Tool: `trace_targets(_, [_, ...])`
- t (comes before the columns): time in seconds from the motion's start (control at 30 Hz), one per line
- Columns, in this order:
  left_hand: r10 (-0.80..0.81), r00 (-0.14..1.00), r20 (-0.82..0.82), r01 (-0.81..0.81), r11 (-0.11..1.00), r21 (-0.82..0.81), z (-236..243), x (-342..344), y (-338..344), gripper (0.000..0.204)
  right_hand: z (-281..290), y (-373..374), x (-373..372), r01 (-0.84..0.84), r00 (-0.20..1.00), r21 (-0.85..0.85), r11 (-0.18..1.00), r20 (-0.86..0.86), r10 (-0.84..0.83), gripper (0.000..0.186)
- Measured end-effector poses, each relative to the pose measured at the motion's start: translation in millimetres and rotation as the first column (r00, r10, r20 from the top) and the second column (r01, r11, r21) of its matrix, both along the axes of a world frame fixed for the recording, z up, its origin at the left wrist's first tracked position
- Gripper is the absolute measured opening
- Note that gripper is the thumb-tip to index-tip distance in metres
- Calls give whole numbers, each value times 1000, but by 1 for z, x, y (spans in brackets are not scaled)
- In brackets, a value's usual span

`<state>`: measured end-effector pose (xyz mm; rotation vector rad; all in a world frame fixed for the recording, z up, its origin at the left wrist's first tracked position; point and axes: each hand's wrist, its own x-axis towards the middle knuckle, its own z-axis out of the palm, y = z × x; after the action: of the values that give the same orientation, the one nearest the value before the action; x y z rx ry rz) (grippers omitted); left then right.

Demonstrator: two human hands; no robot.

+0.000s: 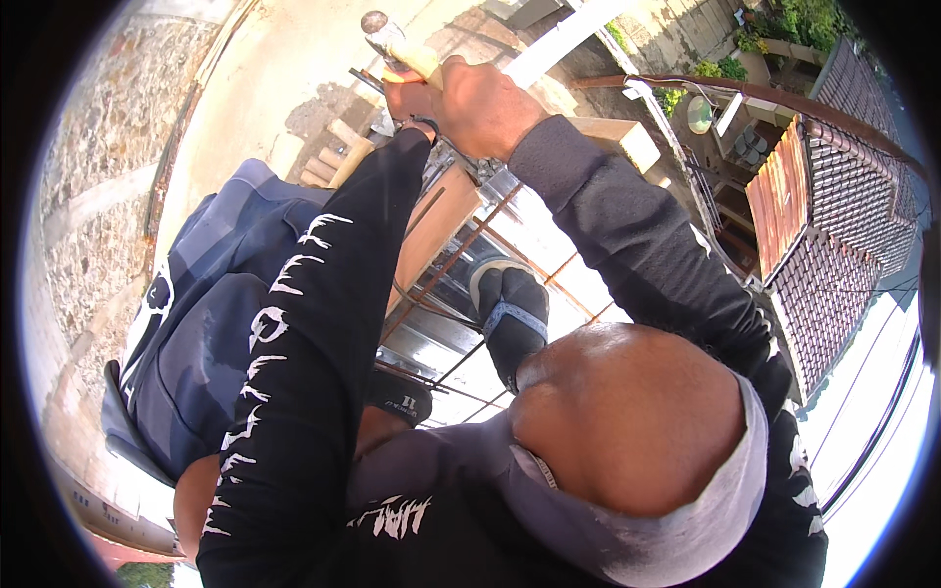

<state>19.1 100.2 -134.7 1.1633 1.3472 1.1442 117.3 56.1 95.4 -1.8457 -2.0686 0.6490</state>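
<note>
Both hands are together at the top centre, arms stretched out in black sleeves. My right hand [482,103] is closed round the pale wooden handle of a hammer [422,63], whose metal head points to the upper left. Just beside and partly behind it, my left hand [412,100] is closed, with thin dark rod ends [367,80] sticking out near its fingers; what it grips is mostly hidden. Below the hands lies a wooden board [439,218], next to a grid of rusty steel bars [488,223] over shiny metal sheeting [423,338].
My foot in a dark sock and sandal [512,302] stands among the bars, near my bare knee [637,421]. Several wood pieces [333,160] lie left of the hands. A white beam [569,41] runs past on the right. Beyond are a tiled roof [833,294] and cables [874,441].
</note>
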Motion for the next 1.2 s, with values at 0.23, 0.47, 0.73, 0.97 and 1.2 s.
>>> trace_targets(0.23, [0,999,53,-1,1000,2,3,22,2,31,16,22,16,-375,903,557,741,401,155,23])
trace_targets(0.47, [216,806,-550,-32,945,324,-23,3,-2,25,4,2,6,-169,980,194,966,138,143,25])
trace_targets(0.73, [53,995,85,-59,996,68,-4,20,-3,26,0,-8,7,137,991,211,968,-34,-133,24])
trace_targets(0.97, [68,951,-301,-52,997,63,12,26,-9,25,24,-9,32,-120,993,405,906,65,103,26])
trace_targets(1.2, [405,911,80,-411,906,102,45,-35,28,19,87,-14,18,174,817,-325,930,-479,-320,28])
